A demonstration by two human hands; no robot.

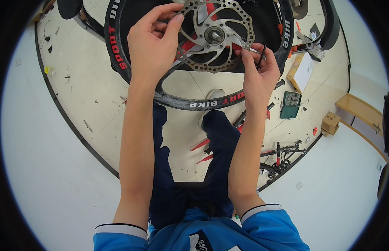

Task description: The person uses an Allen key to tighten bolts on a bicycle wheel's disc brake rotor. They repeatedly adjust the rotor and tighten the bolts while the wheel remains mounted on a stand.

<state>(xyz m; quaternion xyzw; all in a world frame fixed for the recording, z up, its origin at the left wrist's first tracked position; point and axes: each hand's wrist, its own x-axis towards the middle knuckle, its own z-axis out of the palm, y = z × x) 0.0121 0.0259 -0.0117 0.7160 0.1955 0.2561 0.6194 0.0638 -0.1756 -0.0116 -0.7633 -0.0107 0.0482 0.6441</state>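
Note:
A silver brake disc (202, 66), drilled with small holes, sits around the hub (214, 36) of a black bicycle wheel (194, 103) with red and white lettering. My left hand (154, 46) pinches the disc's left edge between thumb and fingers. At its lower right edge, my right hand (261, 71) grips the disc with the thumb and fingertips. A thin black bent rod (261, 56), perhaps a hex key, also lies among the right fingers. Red and white parts show through the disc's openings. Whether bolts fix the disc to the hub, I cannot tell.
Black armrests (331, 25) flank the wheel, which rests on a dark seat-like surface. On the floor to the right are a white-topped box (302, 72), an open green case (290, 111), a cardboard box (330, 123) and a black bicycle frame (282, 155). Small parts lie scattered.

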